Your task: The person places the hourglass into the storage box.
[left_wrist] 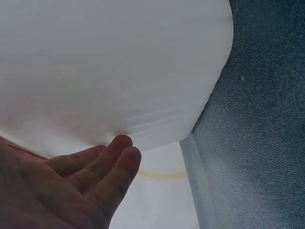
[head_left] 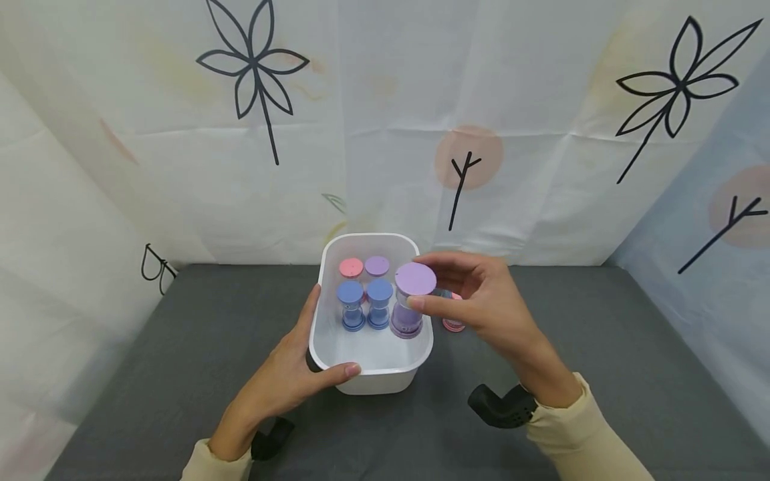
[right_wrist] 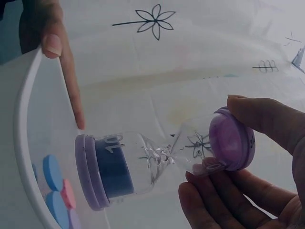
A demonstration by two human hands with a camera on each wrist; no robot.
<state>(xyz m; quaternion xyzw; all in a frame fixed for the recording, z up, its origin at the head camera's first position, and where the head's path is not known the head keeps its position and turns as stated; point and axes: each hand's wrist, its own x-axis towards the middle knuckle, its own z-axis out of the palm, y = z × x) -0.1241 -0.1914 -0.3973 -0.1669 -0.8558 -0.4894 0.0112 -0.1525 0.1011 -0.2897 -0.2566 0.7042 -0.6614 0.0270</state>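
Right hand [head_left: 490,304]: grip pinches the upper cap of a purple hourglass [head_left: 406,318], thumb near side, fingers far side. Hourglass sits upright over right side of white bin [head_left: 381,383]; can't tell if its base touches. Left hand [head_left: 287,371]: grip spread wide, thumb at near rim, fingers straight along left outer wall. In bin: two blue hourglasses [head_left: 351,309], pink hourglass [head_left: 351,268] and second purple hourglass [head_left: 377,266] farther back. Second pink hourglass [head_left: 454,326] on table [head_left: 577,321], right of bin, part hidden.
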